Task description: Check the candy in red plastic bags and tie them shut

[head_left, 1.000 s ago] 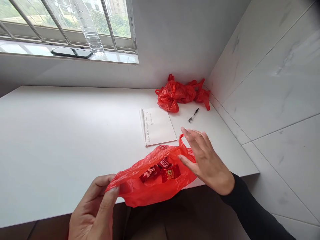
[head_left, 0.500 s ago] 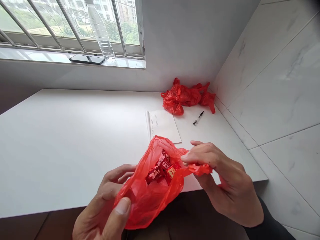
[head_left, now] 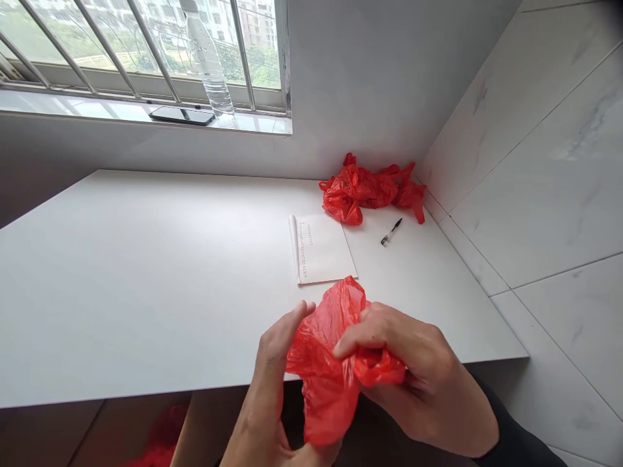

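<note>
A thin red plastic bag (head_left: 324, 370) is bunched up in front of me at the table's front edge. My right hand (head_left: 409, 370) pinches the gathered plastic between thumb and fingers, with a crumpled end poking out beneath the thumb. At the bag's left side, my left hand (head_left: 272, 395) makes a wide curve, its fingers stretched upward and its thumb low by the bag's bottom. It touches the plastic, but no firm grip shows. The bag's contents are hidden from view.
On the white table (head_left: 170, 272) lie a notebook with writing (head_left: 326, 250), a black pen (head_left: 391, 232) and crumpled red bags (head_left: 367, 191) against the wall. A phone (head_left: 182, 116) and a water bottle (head_left: 211, 71) are on the windowsill. Something red and blurred (head_left: 163, 438) shows below the table.
The bag's mouth, which showed red-wrapped sweets inside, is now gathered closed in my right hand. My left hand has moved right and let go of the bag's rim.
</note>
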A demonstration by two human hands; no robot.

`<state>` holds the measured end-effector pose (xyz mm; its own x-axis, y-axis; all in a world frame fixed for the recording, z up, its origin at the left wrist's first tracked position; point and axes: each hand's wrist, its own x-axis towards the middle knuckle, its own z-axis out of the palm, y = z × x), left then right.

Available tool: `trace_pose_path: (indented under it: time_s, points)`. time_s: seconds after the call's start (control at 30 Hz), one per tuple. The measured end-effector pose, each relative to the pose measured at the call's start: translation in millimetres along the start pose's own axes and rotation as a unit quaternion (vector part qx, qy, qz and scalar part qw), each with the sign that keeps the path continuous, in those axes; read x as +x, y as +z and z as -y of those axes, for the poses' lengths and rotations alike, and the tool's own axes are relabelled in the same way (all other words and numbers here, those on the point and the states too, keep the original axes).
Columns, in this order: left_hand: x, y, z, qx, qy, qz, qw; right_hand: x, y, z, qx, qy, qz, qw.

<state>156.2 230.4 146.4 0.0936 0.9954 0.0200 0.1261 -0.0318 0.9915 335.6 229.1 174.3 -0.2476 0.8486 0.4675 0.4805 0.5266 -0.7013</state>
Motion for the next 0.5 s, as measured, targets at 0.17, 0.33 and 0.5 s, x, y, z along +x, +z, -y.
trace_pose_path:
  time_s: [0.17,0.33,0.5]
  points:
    - [9.0,-3.9,4.5,0.033,0.037,0.158,0.986,-1.8,1.1,9.6,0.008,0.025,-0.048,0.998]
    - [10.5,-3.2,-0.5,0.066,0.084,0.178,0.978,2.8,5.3,6.5,-0.015,-0.027,-0.031,0.999]
    - [4.3,1.6,0.9,0.064,0.105,0.133,0.983,2.1,2.8,2.8,0.006,0.012,-0.076,0.997]
